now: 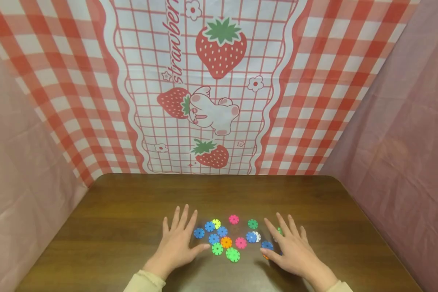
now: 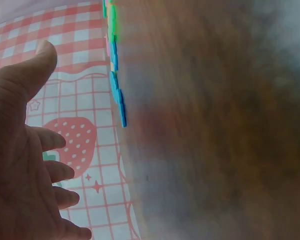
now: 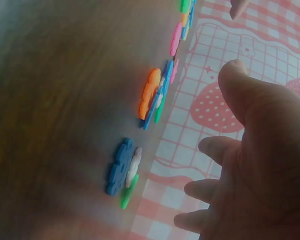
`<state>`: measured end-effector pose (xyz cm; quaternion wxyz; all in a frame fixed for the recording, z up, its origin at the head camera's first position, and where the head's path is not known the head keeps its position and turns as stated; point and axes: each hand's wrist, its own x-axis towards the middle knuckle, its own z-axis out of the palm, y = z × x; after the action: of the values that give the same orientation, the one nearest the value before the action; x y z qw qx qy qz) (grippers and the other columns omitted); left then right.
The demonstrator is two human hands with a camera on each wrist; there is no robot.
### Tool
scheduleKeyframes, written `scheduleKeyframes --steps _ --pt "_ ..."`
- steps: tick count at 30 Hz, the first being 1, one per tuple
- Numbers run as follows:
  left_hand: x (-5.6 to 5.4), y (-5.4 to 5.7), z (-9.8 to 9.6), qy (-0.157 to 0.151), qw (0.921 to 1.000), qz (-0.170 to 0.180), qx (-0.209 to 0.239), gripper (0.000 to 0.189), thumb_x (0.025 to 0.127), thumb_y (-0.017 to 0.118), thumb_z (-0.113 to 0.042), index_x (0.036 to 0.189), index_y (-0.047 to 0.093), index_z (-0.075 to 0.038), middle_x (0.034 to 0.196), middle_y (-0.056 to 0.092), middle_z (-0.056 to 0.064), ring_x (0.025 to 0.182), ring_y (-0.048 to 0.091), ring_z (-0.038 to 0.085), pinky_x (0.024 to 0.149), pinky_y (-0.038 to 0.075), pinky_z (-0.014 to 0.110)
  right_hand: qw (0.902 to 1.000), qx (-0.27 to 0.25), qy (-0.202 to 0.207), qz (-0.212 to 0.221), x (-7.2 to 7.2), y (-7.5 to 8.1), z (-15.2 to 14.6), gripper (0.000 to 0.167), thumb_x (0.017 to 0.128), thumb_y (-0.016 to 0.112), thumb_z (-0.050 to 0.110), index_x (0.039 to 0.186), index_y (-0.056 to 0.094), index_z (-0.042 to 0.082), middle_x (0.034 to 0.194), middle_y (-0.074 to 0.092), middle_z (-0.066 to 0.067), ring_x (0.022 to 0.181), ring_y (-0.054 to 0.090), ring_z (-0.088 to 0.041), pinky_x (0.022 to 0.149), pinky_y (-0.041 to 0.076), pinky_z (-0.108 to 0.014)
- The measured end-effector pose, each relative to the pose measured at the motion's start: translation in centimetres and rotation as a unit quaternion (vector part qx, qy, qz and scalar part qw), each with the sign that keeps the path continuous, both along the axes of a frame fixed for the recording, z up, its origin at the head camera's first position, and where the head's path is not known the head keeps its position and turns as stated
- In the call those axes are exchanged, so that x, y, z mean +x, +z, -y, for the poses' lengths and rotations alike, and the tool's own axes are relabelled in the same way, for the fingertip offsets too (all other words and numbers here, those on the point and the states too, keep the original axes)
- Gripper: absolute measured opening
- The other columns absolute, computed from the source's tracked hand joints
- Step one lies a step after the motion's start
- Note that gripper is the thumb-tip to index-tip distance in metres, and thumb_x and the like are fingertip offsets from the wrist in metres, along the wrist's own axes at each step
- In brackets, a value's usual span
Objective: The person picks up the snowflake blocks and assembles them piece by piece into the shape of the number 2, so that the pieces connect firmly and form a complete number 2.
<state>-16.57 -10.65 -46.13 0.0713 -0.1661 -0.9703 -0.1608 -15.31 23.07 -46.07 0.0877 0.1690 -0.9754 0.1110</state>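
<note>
Hovering outspread, hands (image 1: 177,245) (image 1: 295,248) flank colourful notched discs (image 1: 226,242).

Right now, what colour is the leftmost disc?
Blue; the leftmost disc shows best in the head view.

Left hand (image 1: 178,245) and right hand (image 1: 296,248), fingers straight, on either side of bright notched discs (image 1: 222,231) on a brown desk (image 1: 117,207).
The discs spread across the lower centre of the frame, an orange disc (image 1: 226,245) among blue, pink and green; right of centre, a blue disc (image 1: 250,237) overlaps a white disc (image 1: 258,237). Red-and-white checked cloth (image 1: 328,81) with strawberry prints (image 1: 220,52) fills the upper centre, between pinkish drapes (image 1: 405,154) at the left and right edges.
</note>
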Motion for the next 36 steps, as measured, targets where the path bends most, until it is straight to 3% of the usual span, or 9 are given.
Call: scheduleKeyframes --steps 6,10,14,17,20,25,30,36 --pt "-0.8 -0.1 -0.6 -0.014 0.9998 0.011 0.001 0.09 0.082 0.067 -0.061 0.148 0.039 -0.008 0.157 0.018 0.023 0.143 0.012 0.047 0.108 0.011 0.072 0.9998 -0.012 0.014 0.001 -0.6 -0.2 0.9 0.079 0.084 0.067 0.057 0.149 0.041 0.02 0.154 0.03 -0.022 0.138 0.023 -0.053 0.098 0.021 -0.079" --pt "-1.1 -0.1 -1.5 -0.047 0.9988 -0.008 -0.01 0.075 0.078 0.075 -0.052 0.134 0.056 -0.005 0.146 0.039 0.027 0.136 0.029 0.049 0.106 0.025 0.069 0.9986 -0.014 0.049 -0.009 -1.0 -0.2 2.0 0.078 0.081 0.074 0.051 0.146 0.045 0.018 0.148 0.039 -0.023 0.134 0.033 -0.051 0.098 0.026 -0.077" --pt "-1.2 -0.1 -2.8 -0.091 0.9941 -0.04 -0.042 0.057 0.074 0.08 -0.046 0.115 0.068 -0.01 0.117 0.058 0.014 0.111 0.052 0.032 0.093 0.046 0.052 0.9948 -0.007 0.1 -0.015 -1.2 -0.2 3.4 0.067 0.08 0.077 0.045 0.137 0.056 0.015 0.136 0.054 -0.018 0.124 0.048 -0.042 0.098 0.035 -0.069" --pt "-1.1 0.0 -3.9 -0.117 0.9902 -0.037 -0.066 0.046 0.073 0.082 -0.043 0.108 0.072 -0.015 0.104 0.057 0.004 0.094 0.051 0.02 0.08 0.049 0.039 0.9902 -0.002 0.14 -0.007 -1.2 -0.1 4.7 0.05 0.08 0.078 0.039 0.123 0.066 0.017 0.122 0.064 -0.009 0.113 0.055 -0.032 0.096 0.041 -0.059" --pt "-1.0 0.1 -4.8 -0.13 0.988 -0.016 -0.082 0.038 0.073 0.082 -0.038 0.104 0.073 -0.018 0.102 0.056 0.001 0.091 0.049 0.017 0.076 0.05 0.035 0.9842 0.01 0.177 -0.004 -1.2 0.1 5.9 0.035 0.077 0.08 0.033 0.109 0.071 0.02 0.104 0.067 0.001 0.1 0.058 -0.022 0.087 0.047 -0.047" --pt "-1.0 -0.1 -5.7 -0.127 0.9871 0.003 -0.097 0.034 0.072 0.084 -0.033 0.1 0.072 -0.017 0.106 0.059 0.004 0.096 0.053 0.02 0.079 0.054 0.037 0.9752 0.037 0.217 -0.021 -1.4 0.1 7.2 0.026 0.071 0.083 0.028 0.094 0.072 0.023 0.082 0.058 0.011 0.076 0.053 -0.009 0.067 0.044 -0.03" --pt "-0.9 -0.3 -6.0 -0.114 0.99 0.009 -0.083 0.036 0.069 0.085 -0.03 0.098 0.069 -0.015 0.103 0.059 0.005 0.102 0.056 0.024 0.082 0.055 0.042 0.9736 0.038 0.223 -0.027 -1.6 -0.3 7.7 0.024 0.068 0.084 0.025 0.086 0.068 0.022 0.077 0.054 0.011 0.069 0.053 -0.007 0.062 0.043 -0.027" --pt "-0.9 -0.3 -6.0 -0.112 0.9923 0.03 -0.045 0.034 0.07 0.086 -0.023 0.085 0.057 -0.016 0.083 0.054 -0.005 0.082 0.056 0.014 0.07 0.053 0.032 0.9762 0.005 0.217 -0.008 -1.6 -0.5 7.8 0.03 0.066 0.084 0.02 0.082 0.059 0.018 0.079 0.056 0.009 0.069 0.054 -0.008 0.061 0.046 -0.029"
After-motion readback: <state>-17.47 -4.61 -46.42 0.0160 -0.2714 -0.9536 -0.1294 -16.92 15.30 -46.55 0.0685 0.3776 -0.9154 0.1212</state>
